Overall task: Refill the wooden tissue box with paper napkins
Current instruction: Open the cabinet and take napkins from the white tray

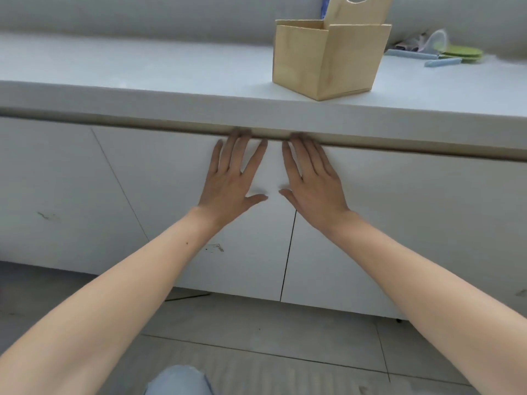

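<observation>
While the napkins are nowhere to be seen, this looks like the very start of the job.

Progress: nothing is in the wooden tissue box (328, 61) as far as I can see from here; it stands open-topped, its lid (356, 10) tipped up behind it, though its inside is hidden from this angle. I would judge the refill itself not yet begun.

What is left: finding the napkins, probably behind the cabinet doors (182, 195), then loading them and closing the lid.

Left hand (231, 178): flat and spread against the left door, fingers fanned, their tips tucked up into the groove under the counter edge. It holds nothing.

Right hand (313, 178): the same on the right door, spread and empty, fingertips at the same groove, thumb pointing toward the other thumb. The two hands sit just either side of the seam between the doors.

Doors: both appear closed; the dark seam runs straight down between them.

Box relative to hands: up on the white counter (142, 69), near its front edge, above and a little to the right of the right hand, well apart from both.

Other bits: some green and blue items (456, 54) lie farther right on the counter; too blurred to name.
</observation>
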